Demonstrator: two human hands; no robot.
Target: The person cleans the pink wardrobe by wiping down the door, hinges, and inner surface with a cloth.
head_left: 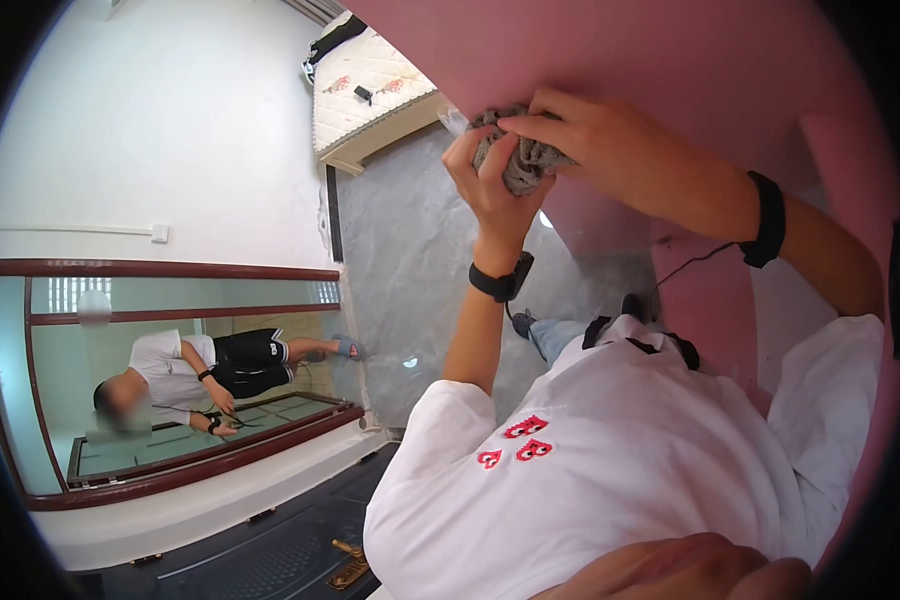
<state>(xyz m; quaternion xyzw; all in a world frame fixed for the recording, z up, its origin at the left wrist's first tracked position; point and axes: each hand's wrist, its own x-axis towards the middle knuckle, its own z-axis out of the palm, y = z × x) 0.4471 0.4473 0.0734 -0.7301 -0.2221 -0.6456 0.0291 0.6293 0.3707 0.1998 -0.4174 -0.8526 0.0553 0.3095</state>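
Note:
Both hands are up in front of the pink panel, closed around a bunched grey cloth (522, 172). My left hand (498, 195) grips its near lower side with bent fingers. From the right, my right hand (605, 140) presses over the cloth's upper part, its fingers meeting those of the left hand. Folds of the cloth show between the fingers, while the rest is hidden under the hands. A small piece of clear, shiny material (453, 122) shows beside the left fingertips; I cannot tell what it is. Each wrist wears a black band.
A smooth pink panel (670, 50) rises close beside the hands. Beyond them are a bed with a pale mattress (380, 75) and a grey floor (390, 240). Another person (240, 365) stands by a red-framed window (170, 270) holding a dark cable. A dark door (260, 550) is at the lower left.

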